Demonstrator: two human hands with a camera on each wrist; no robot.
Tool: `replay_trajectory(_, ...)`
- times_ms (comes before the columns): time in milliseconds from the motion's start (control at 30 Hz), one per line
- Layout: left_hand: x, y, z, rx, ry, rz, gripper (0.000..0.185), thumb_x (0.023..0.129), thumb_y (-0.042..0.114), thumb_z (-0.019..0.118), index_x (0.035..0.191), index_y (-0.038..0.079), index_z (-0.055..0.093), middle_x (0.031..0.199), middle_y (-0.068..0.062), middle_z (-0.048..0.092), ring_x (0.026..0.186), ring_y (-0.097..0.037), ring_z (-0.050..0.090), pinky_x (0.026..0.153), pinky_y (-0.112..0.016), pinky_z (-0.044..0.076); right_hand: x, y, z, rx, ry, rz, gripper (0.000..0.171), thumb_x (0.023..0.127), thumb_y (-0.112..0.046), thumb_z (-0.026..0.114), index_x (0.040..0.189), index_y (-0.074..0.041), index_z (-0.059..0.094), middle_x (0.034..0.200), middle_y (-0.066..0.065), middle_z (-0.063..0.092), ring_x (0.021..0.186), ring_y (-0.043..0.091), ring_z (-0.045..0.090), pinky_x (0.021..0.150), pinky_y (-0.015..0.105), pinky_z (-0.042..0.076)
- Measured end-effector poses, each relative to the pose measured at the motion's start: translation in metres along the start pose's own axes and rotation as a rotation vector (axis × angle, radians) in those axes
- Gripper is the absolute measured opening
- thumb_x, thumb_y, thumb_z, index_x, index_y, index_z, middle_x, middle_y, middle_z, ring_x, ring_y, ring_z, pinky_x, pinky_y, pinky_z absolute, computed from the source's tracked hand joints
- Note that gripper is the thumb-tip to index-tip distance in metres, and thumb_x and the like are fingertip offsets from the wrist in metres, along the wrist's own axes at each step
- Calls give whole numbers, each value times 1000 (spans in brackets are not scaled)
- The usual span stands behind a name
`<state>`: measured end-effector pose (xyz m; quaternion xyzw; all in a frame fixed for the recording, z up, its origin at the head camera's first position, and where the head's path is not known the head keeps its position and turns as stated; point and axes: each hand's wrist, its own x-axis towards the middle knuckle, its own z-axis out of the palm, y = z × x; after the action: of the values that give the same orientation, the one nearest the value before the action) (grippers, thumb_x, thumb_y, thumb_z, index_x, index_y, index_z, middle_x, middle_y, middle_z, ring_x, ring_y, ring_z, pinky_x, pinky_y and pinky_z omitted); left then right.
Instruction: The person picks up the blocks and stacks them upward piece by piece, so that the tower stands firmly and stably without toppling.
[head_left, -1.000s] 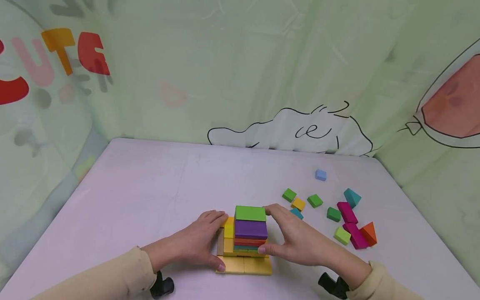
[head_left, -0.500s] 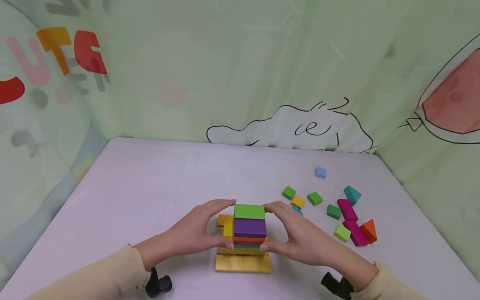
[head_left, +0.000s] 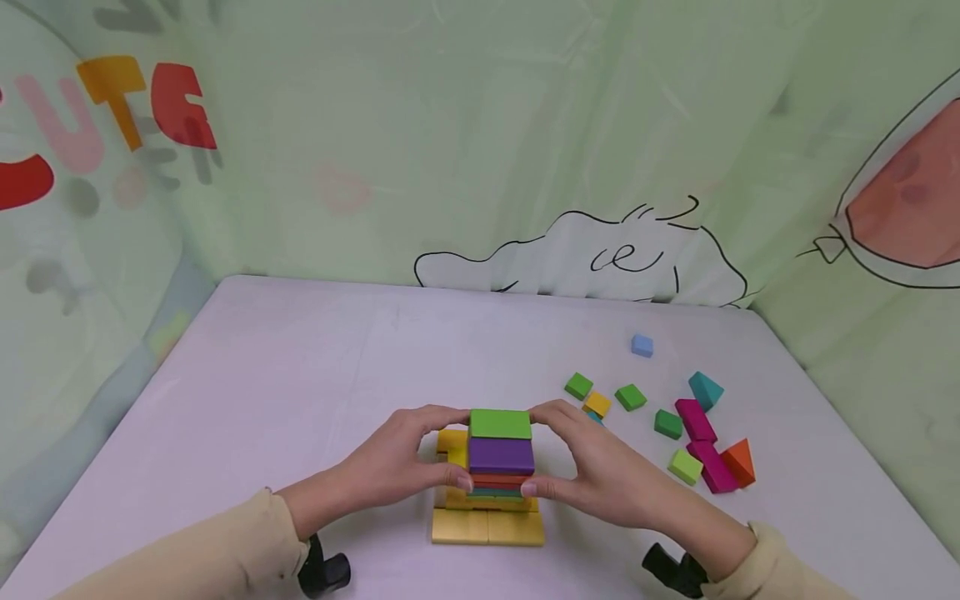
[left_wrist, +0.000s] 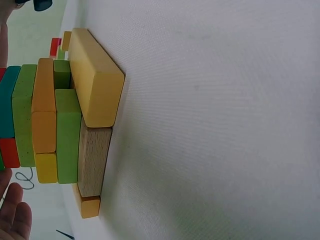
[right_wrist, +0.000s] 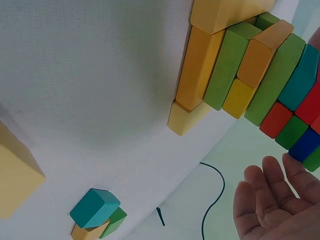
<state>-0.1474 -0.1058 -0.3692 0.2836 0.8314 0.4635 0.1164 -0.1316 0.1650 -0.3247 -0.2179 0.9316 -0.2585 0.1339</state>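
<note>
Stack: a stack of flat coloured wooden blocks [head_left: 497, 467] stands on the pale lilac desk [head_left: 300, 375], near its front edge and midway across.
Top of stack: a flat green rectangular block [head_left: 499, 423] lies uppermost, with a purple rectangular block [head_left: 500, 456] directly under it; red, teal and green layers follow below.
Base of stack: wide yellow wooden blocks [head_left: 487, 527] lie at the bottom, jutting forward past the upper layers; in the left wrist view a plain unpainted wooden block [left_wrist: 93, 160] sits in that lowest layer.
Left hand [head_left: 397, 462]: it is at the stack's left side, fingers curved round the far upper corner by the green block, thumb tip pressed to the front near the red layer; its grip is closed round the stack.
Right hand [head_left: 600, 471]: mirrored at the stack's right side, fingers curled to the green block's far corner, thumb against the front lower layers, likewise clasping the stack.
Loose pieces: to the right of the stack lie small green cubes [head_left: 630, 397], a small yellow cube [head_left: 597, 404], magenta bars [head_left: 701, 446], a teal wedge [head_left: 704, 390], an orange wedge [head_left: 738, 462]; a light blue cube [head_left: 641, 346] lies further back.
</note>
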Motion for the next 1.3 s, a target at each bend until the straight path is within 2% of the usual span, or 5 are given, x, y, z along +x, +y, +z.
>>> replay_trajectory(333, -1, 0, 1, 9, 19, 10, 71, 83, 37, 84, 143, 9, 59, 142, -7, 64, 135, -31, 57, 112, -57, 46, 0, -1, -2, -8, 13, -23, 80, 85, -59, 75, 145, -13, 50, 145, 5, 55, 134, 32, 55, 104, 58, 52)
replay_trajectory(633, 0, 1, 0, 14, 17, 15, 70, 83, 37, 84, 143, 11, 59, 141, -4, 65, 135, -28, 58, 110, -55, 48, 0, -2, -3, -3, 14, -24, 77, 85, -58, 75, 143, -13, 51, 143, 5, 56, 133, 32, 55, 105, 58, 51)
replay_trajectory(867, -1, 2, -1, -1, 12, 0, 76, 82, 37, 84, 147, 11, 55, 146, -6, 61, 136, -31, 56, 109, -57, 48, 0, -1, -3, -2, 8, -27, 78, 85, -59, 74, 144, -13, 51, 144, 5, 56, 134, 32, 55, 105, 58, 51)
replay_trajectory(1167, 1, 1, 0, 6, 15, 13, 72, 82, 36, 84, 144, 11, 58, 144, -6, 63, 134, -29, 58, 109, -54, 49, -1, 0, -2, 28, -3, -12, 80, 86, -59, 74, 147, -13, 49, 146, 7, 55, 135, 33, 54, 105, 59, 51)
replay_trajectory(1300, -2, 2, 0, 2, 15, -13, 83, 81, 38, 86, 151, 11, 50, 150, -7, 57, 138, -31, 54, 111, -55, 47, -5, 0, 0, 57, 9, -30, 87, 86, -58, 74, 153, -12, 41, 148, 7, 54, 136, 33, 53, 105, 56, 51)
